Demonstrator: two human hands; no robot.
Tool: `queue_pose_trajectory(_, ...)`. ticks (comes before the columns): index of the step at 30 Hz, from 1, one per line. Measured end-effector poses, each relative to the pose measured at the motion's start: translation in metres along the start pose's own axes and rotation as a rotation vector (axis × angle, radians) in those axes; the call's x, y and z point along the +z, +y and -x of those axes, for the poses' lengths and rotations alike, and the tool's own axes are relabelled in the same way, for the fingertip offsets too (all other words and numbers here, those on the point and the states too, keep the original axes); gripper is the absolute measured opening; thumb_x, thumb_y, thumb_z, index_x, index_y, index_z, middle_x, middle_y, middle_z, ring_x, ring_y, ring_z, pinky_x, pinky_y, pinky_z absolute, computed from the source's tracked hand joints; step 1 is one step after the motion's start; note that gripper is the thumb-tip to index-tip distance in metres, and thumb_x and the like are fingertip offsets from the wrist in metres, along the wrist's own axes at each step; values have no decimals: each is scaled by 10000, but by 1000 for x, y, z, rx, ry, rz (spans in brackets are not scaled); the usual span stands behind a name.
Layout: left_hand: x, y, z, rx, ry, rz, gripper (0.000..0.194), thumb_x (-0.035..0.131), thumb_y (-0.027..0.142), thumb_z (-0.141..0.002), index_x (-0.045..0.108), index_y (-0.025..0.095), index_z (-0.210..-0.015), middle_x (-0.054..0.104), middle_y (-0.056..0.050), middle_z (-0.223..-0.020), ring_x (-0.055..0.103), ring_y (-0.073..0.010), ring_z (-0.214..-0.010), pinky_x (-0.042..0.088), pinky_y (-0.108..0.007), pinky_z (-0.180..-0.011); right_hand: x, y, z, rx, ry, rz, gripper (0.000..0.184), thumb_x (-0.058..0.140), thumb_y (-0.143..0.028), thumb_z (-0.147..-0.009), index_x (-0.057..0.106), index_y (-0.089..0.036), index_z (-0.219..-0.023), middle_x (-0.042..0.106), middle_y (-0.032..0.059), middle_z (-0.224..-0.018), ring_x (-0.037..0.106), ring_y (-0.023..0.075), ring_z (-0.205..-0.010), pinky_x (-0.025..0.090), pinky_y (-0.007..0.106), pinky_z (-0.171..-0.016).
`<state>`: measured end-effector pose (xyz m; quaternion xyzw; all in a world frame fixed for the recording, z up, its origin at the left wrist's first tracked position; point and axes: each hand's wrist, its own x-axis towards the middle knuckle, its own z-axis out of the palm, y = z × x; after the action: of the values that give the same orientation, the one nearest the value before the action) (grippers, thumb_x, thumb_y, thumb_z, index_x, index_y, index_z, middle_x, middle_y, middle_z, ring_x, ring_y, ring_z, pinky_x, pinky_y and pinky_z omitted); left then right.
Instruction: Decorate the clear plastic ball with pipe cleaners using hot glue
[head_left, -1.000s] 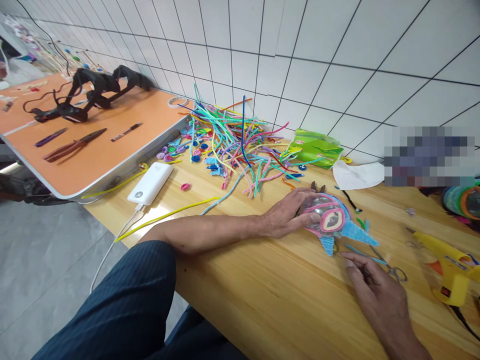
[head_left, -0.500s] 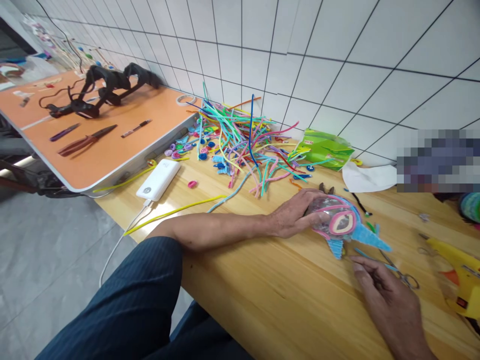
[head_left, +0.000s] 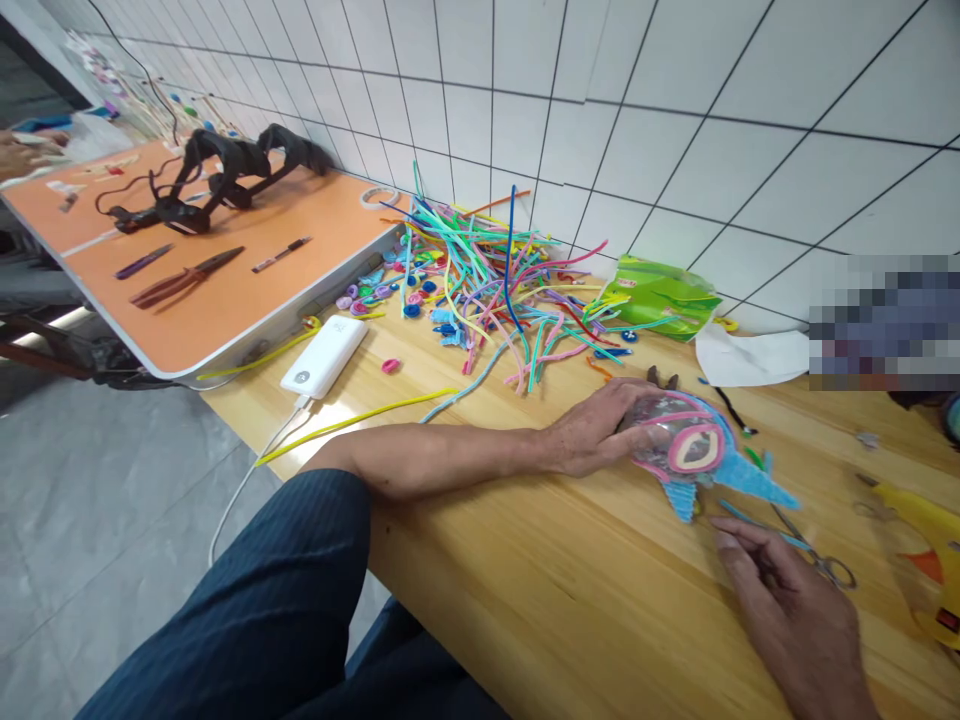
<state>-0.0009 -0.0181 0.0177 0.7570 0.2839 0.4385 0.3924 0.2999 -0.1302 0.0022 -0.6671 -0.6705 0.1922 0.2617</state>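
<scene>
left hand (head_left: 592,430) is gripping the clear craft piece (head_left: 656,440), which is resting on the wooden table (head_left: 570,580). right hand (head_left: 791,600) is curling just beside its lower blue fin (head_left: 681,500); cannot tell whether it is pinching anything. that fin, a longer blue fin (head_left: 757,480) and a pink-and-cream ring (head_left: 677,450) are already sitting in place; what is left is not showing. scissors (head_left: 823,559) and a light-blue strip (head_left: 761,522) are crowding the right fingers; a yellow glue gun (head_left: 926,525) is lying farther right, a pipe-cleaner pile (head_left: 480,255) sprawling farther back.

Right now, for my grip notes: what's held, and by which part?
The left hand holds the finned craft by its clear body; whether the right hand holds anything cannot be told.
</scene>
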Motion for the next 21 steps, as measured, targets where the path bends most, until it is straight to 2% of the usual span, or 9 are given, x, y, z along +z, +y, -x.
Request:
queue_pose_trajectory(6, 1, -4, -1, 23, 5, -21, 621, 520, 621, -1124, 581, 142, -1515, 651, -196, -1530, 596, -314, -1474, 464, -486, -1298, -1, 5, -1, -10, -15, 35, 373, 669, -638, -886, 868, -356, -1026, 884, 50, -964, 828, 306, -777, 650, 415, -670)
queue_pose_trajectory(10, 2, -6, -1, -12, 5, -31, 555, 568, 570, -1114, 588, 181, -1508, 666, -181, -1515, 608, -332, -1451, 474, -506, -1279, -1, 4, -1, -2, -15, 49, 430, 652, -665, -877, 871, -331, -1036, 882, 35, -929, 826, 294, -753, 643, 385, -636)
queue_pose_trajectory(21, 0, 0, -1, -40, 1, -11, 592, 547, 615, -1111, 584, 172, -1504, 653, -188, -1513, 597, -315, -1461, 459, -516, -1292, 0, 6, -1, 0, -15, 30, 404, 669, -638, -873, 866, -328, -1040, 878, 33, -918, 812, 278, -722, 620, 364, -619)
